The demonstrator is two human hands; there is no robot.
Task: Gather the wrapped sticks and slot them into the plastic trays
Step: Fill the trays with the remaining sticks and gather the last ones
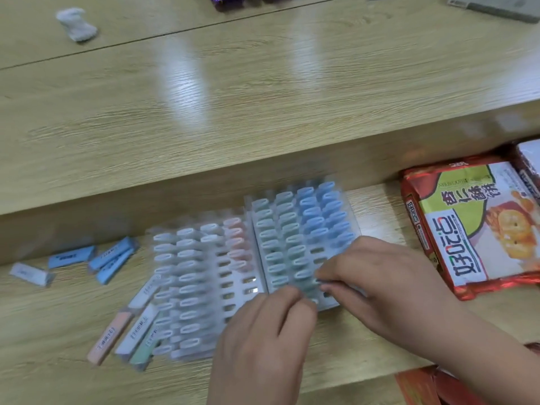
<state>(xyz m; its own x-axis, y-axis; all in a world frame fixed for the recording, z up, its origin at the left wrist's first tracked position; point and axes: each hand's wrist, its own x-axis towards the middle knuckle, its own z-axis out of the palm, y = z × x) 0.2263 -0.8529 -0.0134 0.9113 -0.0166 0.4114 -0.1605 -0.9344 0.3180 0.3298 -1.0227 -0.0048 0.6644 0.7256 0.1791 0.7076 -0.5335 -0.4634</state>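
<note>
Two clear plastic trays lie side by side on the wooden table: the left tray point(204, 276) holds pale and pink sticks, the right tray point(295, 229) green and blue ones. Both of my hands meet at the near edge of the right tray. My left hand point(263, 340) and my right hand point(377, 276) pinch a green wrapped stick point(309, 290) between their fingertips over the tray's front row. Loose blue sticks point(111, 260) lie at the left. Peach, white and green sticks point(131, 331) lie by the left tray's near corner.
A red and green biscuit packet point(467, 226) lies right of the trays. A raised wooden shelf point(263, 112) runs behind the trays. On it sit a crumpled white object point(76, 24) at far left and a grey item point(496, 7) at far right.
</note>
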